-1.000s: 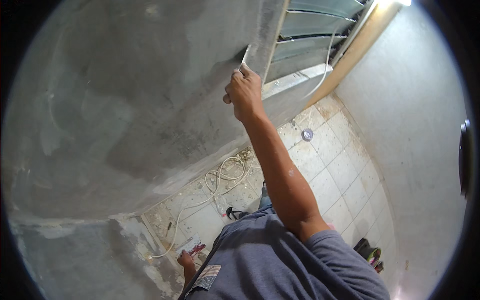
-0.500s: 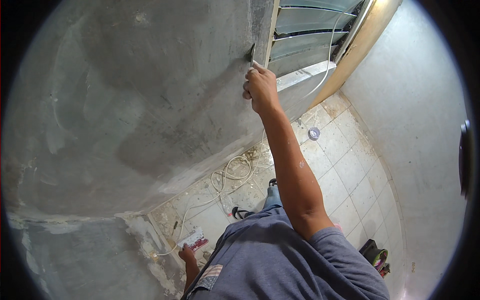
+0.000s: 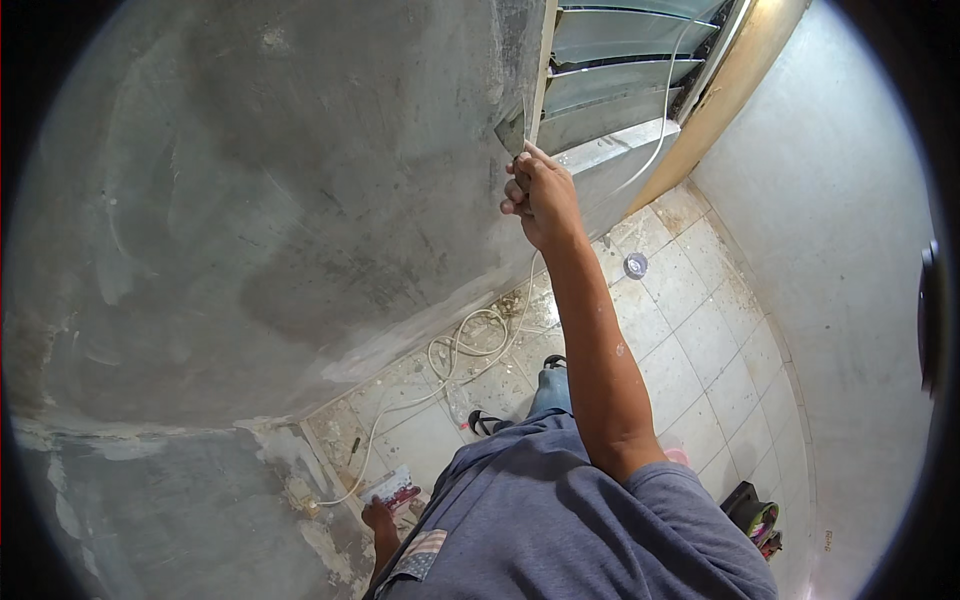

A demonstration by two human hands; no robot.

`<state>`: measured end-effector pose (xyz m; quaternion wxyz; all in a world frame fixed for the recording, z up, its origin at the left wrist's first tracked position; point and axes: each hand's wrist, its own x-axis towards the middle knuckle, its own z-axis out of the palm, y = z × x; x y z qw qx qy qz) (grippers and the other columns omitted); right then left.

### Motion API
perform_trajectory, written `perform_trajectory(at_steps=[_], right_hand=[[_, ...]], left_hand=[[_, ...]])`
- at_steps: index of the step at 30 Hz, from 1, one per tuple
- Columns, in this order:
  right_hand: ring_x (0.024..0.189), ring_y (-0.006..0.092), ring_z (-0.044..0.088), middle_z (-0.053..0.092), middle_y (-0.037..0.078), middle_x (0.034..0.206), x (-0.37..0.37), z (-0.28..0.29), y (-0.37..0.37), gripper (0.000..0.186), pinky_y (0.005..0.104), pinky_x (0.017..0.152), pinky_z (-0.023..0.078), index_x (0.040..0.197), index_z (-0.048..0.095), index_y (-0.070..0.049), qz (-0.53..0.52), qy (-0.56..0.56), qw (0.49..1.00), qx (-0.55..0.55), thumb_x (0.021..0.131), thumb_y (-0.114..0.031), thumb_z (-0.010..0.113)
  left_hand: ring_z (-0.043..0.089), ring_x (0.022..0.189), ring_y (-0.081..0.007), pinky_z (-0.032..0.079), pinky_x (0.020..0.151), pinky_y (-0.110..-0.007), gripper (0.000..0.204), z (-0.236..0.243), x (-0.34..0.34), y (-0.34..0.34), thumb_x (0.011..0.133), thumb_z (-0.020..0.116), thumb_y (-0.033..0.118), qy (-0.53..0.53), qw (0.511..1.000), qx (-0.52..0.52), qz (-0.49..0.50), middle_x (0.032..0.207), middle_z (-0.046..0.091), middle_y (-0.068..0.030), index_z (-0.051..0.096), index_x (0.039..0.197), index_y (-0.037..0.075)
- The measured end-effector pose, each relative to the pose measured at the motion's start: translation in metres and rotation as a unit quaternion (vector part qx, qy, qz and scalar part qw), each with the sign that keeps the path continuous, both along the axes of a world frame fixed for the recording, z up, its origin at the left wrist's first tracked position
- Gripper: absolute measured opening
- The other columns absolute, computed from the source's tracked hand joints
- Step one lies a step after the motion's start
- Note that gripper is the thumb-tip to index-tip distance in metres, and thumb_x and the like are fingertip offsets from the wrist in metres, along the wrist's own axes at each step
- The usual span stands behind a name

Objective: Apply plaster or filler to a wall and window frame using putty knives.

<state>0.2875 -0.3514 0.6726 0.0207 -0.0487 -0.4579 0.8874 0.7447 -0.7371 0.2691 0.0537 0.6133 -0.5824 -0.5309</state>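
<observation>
My right hand (image 3: pixel 543 196) reaches up to the grey wall (image 3: pixel 330 180), closed around a putty knife (image 3: pixel 511 133). The blade's broad face lies at the wall right beside the cream window frame (image 3: pixel 541 85); most of the handle is hidden in my fingers. Low at the left, my left hand (image 3: pixel 377 515) is closed on a wide scraper (image 3: pixel 400 494) with a dark red edge and a whitish-grey smeared face. That scraper is held above the floor, away from the wall's upper part.
Glass louvres (image 3: pixel 610 75) fill the window, with a white cable (image 3: pixel 664 130) hanging past the sill. The cable lies coiled on the tiled floor (image 3: pixel 640 320), strewn with debris. A round tape-like roll (image 3: pixel 635 265) and a dark-and-green object (image 3: pixel 755 515) sit on the floor.
My right hand has moved slightly down and right. The putty knife has turned from nearly edge-on to show its broad face, closer to the window frame. My left hand has hardly moved.
</observation>
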Motion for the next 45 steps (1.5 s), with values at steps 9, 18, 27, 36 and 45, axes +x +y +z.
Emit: perform_trajectory(at_steps=[9, 18, 27, 36, 45], right_hand=[[0.055, 0.0115, 0.045, 0.045, 0.005, 0.081, -0.013, 0.016, -0.029, 0.018, 0.0304, 0.046, 0.048, 0.103, 0.051, 0.000, -0.031, 0.013, 0.999, 0.004, 0.087, -0.003, 0.043], [0.052, 0.0108, 0.045, 0.044, 0.004, 0.082, -0.029, 0.028, -0.082, 0.016, 0.0318, 0.051, 0.058, 0.101, 0.052, 0.005, -0.100, 0.004, 0.993, -0.057, 0.086, 0.001, 0.047], [0.053, 0.0127, 0.051, 0.048, 0.003, 0.065, -0.074, 0.023, -0.103, 0.029, 0.0317, 0.043, 0.050, 0.114, 0.050, 0.010, -0.142, 0.036, 0.976, 0.159, 0.092, -0.009, 0.046], [0.047, 0.0112, 0.045, 0.045, 0.002, 0.068, 0.006, 0.040, -0.086, 0.047, 0.0307, 0.040, 0.047, 0.141, 0.034, 0.001, -0.048, 0.039, 0.989, 0.137, 0.096, -0.012, 0.039], [0.045, 0.0106, 0.042, 0.047, 0.002, 0.059, -0.028, 0.021, -0.011, 0.046, 0.0295, 0.038, 0.038, 0.135, 0.047, 0.001, -0.114, -0.012, 0.974, 0.198, 0.090, -0.011, 0.042]], left_hand=[[0.066, 0.067, -0.0280, 0.051, 0.053, -0.036, 0.036, -0.004, -0.011, 0.015, 0.085, 0.063, 0.019, 0.026, 0.999, -0.017, 0.040, 0.086, 0.066, -0.0209, 0.060, 0.093, -0.016], [0.064, 0.059, -0.0266, 0.049, 0.039, -0.036, 0.037, -0.012, 0.003, 0.014, 0.085, 0.065, 0.020, -0.003, 0.999, 0.032, 0.039, 0.082, 0.065, -0.0217, 0.059, 0.094, -0.016], [0.065, 0.061, -0.0268, 0.051, 0.042, -0.036, 0.036, -0.013, 0.002, -0.001, 0.086, 0.064, 0.020, -0.006, 1.000, 0.006, 0.020, 0.081, 0.065, -0.0223, 0.060, 0.094, -0.015], [0.065, 0.069, -0.0291, 0.052, 0.057, -0.038, 0.042, 0.026, -0.048, -0.001, 0.084, 0.067, 0.022, -0.018, 0.995, -0.009, 0.093, 0.081, 0.065, -0.0218, 0.057, 0.092, -0.018], [0.063, 0.063, -0.0234, 0.048, 0.044, -0.035, 0.043, 0.028, -0.080, 0.009, 0.086, 0.065, 0.022, 0.054, 0.998, -0.043, -0.005, 0.083, 0.065, -0.0207, 0.057, 0.096, -0.019]])
